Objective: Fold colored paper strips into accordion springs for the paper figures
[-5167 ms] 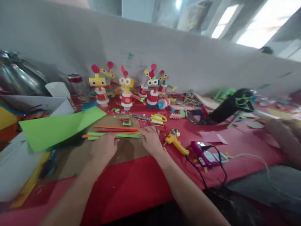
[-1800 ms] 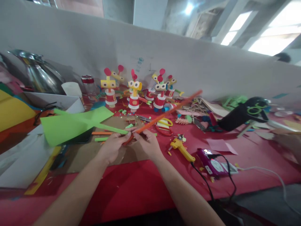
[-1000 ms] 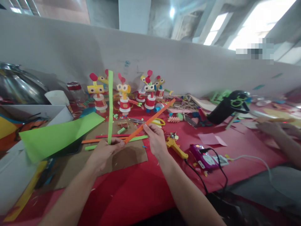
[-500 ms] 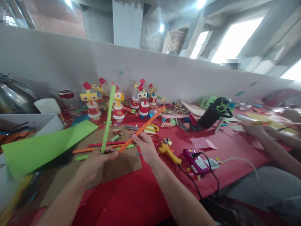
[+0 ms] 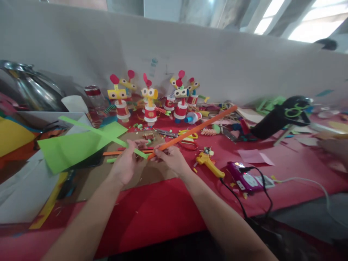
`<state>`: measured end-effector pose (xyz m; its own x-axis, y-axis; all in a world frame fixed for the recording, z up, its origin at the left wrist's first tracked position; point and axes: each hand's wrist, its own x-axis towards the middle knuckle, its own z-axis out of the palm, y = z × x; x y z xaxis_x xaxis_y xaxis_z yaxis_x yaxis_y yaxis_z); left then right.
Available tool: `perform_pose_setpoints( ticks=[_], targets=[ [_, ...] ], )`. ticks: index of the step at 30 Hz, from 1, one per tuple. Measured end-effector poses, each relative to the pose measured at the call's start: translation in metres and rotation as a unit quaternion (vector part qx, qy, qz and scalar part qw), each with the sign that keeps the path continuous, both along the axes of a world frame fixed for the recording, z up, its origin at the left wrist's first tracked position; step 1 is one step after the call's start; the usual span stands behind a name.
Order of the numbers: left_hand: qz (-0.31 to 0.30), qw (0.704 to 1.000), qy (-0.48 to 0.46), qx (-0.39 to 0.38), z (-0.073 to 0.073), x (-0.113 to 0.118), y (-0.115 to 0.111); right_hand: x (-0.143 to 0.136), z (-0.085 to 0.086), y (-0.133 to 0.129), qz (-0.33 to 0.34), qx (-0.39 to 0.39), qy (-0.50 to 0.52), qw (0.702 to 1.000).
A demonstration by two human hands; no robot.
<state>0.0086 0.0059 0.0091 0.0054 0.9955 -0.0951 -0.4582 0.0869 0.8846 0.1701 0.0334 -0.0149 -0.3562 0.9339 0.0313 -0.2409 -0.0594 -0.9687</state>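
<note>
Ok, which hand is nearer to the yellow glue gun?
Right. The right hand, pinching the orange strip, is a short gap to the left of the yellow glue gun; the left hand is farther left, at the green strip.

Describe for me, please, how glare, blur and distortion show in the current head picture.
Head view, upper right: the windows are washed out; head view, left: the steel jug carries bright reflections; head view, right edge: another person's hand is smeared; head view, centre: the orange strip and green strip are readable; head view, background: the partition slants.
</note>
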Motion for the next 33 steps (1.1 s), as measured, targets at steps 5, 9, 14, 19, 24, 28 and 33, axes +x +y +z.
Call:
perform_pose_setpoints(
  ticks=[5,9,14,19,24,28,33],
  targets=[
    [-0.065,0.993,0.088,-0.035,-0.002,-0.005,-0.002,0.001,-0.001,0.001,0.003,0.012,-0.02,1.0],
    [-0.084,0.989,0.119,-0.036,0.002,-0.007,-0.003,0.005,0.001,0.002,-0.011,0.021,-0.028,0.999],
    [-0.062,0.988,0.138,-0.023,0.001,-0.004,-0.004,0.003,0.001,0.001,-0.003,0.027,-0.024,0.999],
    [-0.014,0.998,0.055,0.009,-0.003,-0.005,0.001,0.006,0.009,-0.004,0.051,0.087,-0.061,0.993],
    [-0.064,0.997,-0.026,-0.018,0.0,-0.005,-0.002,0.004,0.015,-0.015,0.22,0.095,-0.074,0.968],
    [-0.075,0.994,-0.058,-0.049,0.004,-0.002,-0.009,0.0,0.012,-0.02,0.294,-0.015,0.02,0.956],
    [0.023,0.991,-0.092,-0.091,-0.001,-0.004,-0.001,0.001,0.009,-0.016,0.235,-0.058,0.022,0.97]
  ],
)
